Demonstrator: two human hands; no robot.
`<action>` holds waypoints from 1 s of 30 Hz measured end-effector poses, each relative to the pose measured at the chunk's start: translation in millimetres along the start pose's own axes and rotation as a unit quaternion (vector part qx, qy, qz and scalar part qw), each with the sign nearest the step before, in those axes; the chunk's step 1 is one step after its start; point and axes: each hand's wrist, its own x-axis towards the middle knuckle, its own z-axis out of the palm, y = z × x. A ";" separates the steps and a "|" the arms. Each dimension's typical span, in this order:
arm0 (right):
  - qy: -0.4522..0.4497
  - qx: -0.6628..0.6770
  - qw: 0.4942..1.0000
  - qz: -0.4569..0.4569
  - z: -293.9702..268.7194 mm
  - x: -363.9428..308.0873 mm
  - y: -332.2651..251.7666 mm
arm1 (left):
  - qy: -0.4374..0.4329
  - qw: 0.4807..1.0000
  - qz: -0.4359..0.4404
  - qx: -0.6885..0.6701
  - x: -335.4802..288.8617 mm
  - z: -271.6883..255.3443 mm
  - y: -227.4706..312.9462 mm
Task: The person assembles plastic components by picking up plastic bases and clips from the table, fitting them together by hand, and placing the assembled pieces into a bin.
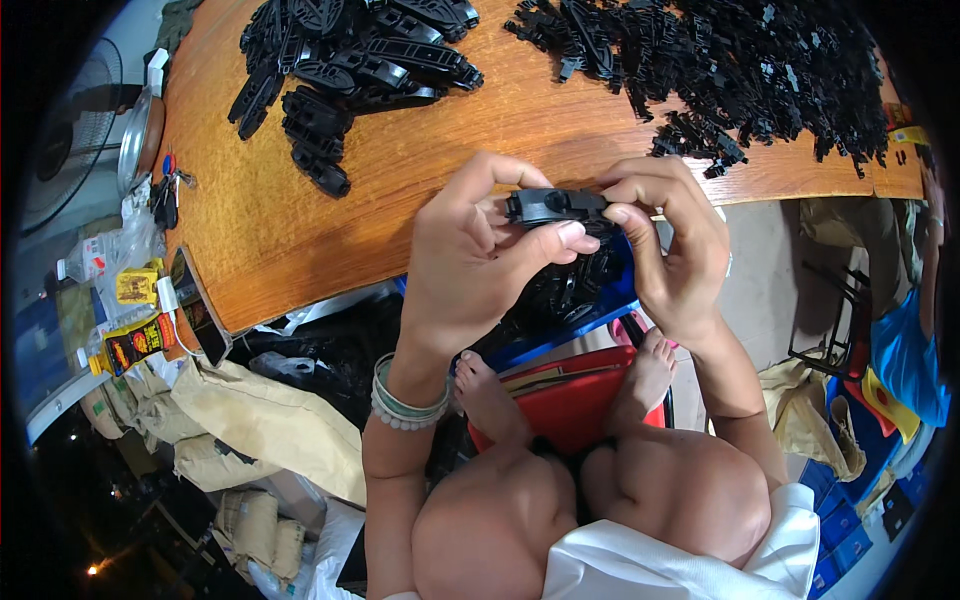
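Note:
Between my two hands, over the near edge of the wooden table (230, 230), is a black moulded plastic part (545, 207), long and narrow. My left hand (455, 260) grips its left end, thumb below and fingers curled behind. At its right end, my right hand (685, 245) pinches with thumb and forefinger; whether a smaller piece sits in that pinch is hidden. Beneath the hands, a blue bin (585, 325) holds more black plastic parts (560, 290), partly covered by my fingers.
Larger black parts (370, 65) are heaped at the far left of the table, small black clips (740, 70) at the far right. A phone (200, 305) leans at the left table edge near a fan (75, 135). A red stool (570, 400) stands below; another person's arm (930, 240) shows far right.

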 end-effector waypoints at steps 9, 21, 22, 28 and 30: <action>-0.068 0.184 0.965 0.172 -0.7 -5.5 1.6 | 0.020 0.987 0.070 0.145 -7.3 -4.7 0.4; -0.127 0.272 0.911 0.284 -8.8 -15.1 -13.8 | -0.017 0.964 0.123 0.235 -20.0 -4.5 1.7; -0.115 0.276 0.914 0.275 -8.1 -14.8 -14.7 | -0.008 0.970 0.113 0.217 -20.8 -2.5 2.9; -0.276 0.200 0.910 0.237 -20.2 -11.3 -12.1 | 0.036 0.903 0.277 0.327 -8.0 -45.2 4.8; -0.308 0.089 0.932 0.171 -17.4 -26.9 -2.4 | 0.263 0.902 0.215 0.266 10.1 -82.8 14.1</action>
